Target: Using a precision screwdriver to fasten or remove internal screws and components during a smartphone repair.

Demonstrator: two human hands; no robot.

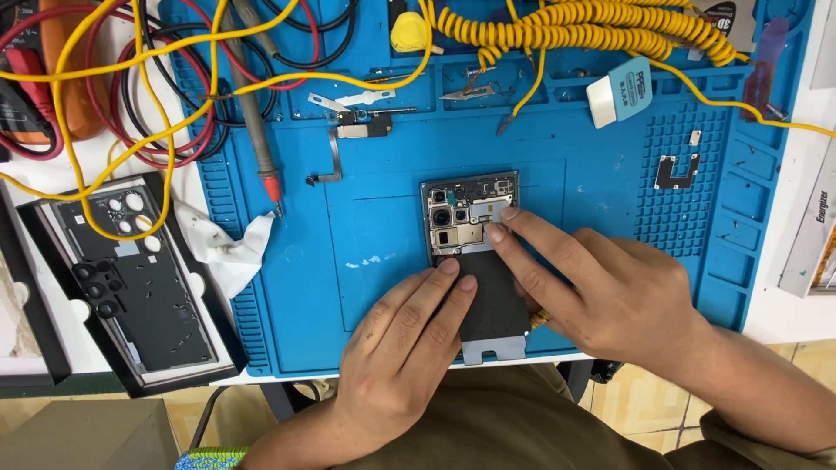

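Opened phone (470, 252) lies flat on the blue mat (592, 183), long axis running away from the person, camera end far. Left hand (402, 348) presses two flat fingertips on its dark battery cover, grip open; right hand (601, 287) rests two fingertips on the board by the cameras, clasping nothing. One back cover (131, 278) lies left on the bench, one white cloth (228, 248) between

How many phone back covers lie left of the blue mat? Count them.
1: the black back cover on the white table, left of the blue mat. Cables cross its top; others may be hidden.
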